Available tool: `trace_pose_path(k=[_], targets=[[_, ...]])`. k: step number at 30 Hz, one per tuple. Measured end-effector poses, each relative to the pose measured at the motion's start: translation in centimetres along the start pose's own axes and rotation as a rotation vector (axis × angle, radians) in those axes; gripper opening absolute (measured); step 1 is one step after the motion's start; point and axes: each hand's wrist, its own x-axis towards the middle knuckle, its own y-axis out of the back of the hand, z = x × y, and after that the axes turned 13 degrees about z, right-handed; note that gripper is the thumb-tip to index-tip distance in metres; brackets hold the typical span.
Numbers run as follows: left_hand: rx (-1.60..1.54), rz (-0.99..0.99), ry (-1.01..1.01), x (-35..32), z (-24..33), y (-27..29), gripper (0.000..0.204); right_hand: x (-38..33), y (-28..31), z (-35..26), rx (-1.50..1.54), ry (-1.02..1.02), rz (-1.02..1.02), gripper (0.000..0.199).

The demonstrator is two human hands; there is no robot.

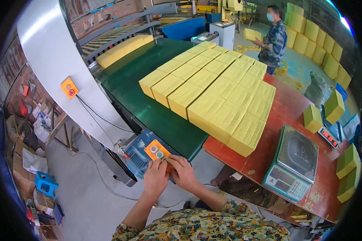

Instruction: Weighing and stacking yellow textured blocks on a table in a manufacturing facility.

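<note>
Both my hands are together at the lower end of an orange push-button control box (152, 147), which sits on a blue motor housing beside the green conveyor belt (149, 102). My left hand (156, 176) has its fingers bent and pressed together close under the round buttons. Against it, my right hand (182, 173) is curled, its fingertips meeting the left ones at the box. A small yellowish bit shows between the fingertips, too small to name. Yellow foam blocks (213, 90) lie in tight rows across the belt and the red table (265, 104).
A digital scale (295, 152) stands on the red table, right of the blocks. Farther right are a smaller scale (329, 137) and more yellow blocks (347, 161). A white machine column (52, 44) carries an orange stop-button box (69, 87). Beyond the table, a masked person (274, 42) holds a yellow block.
</note>
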Motion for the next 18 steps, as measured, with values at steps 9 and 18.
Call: trace_pose_path(k=[9,18], targets=[[0.004,0.0,-0.022,-0.19,0.07,-0.26,0.043,-0.09,0.49,-0.49,0.036,-0.025,-0.012,0.051],[0.046,-0.049,0.007,-0.07,0.14,-0.18,0.041,-0.19,-0.13,-0.21,-0.018,-0.003,0.023,0.05]])
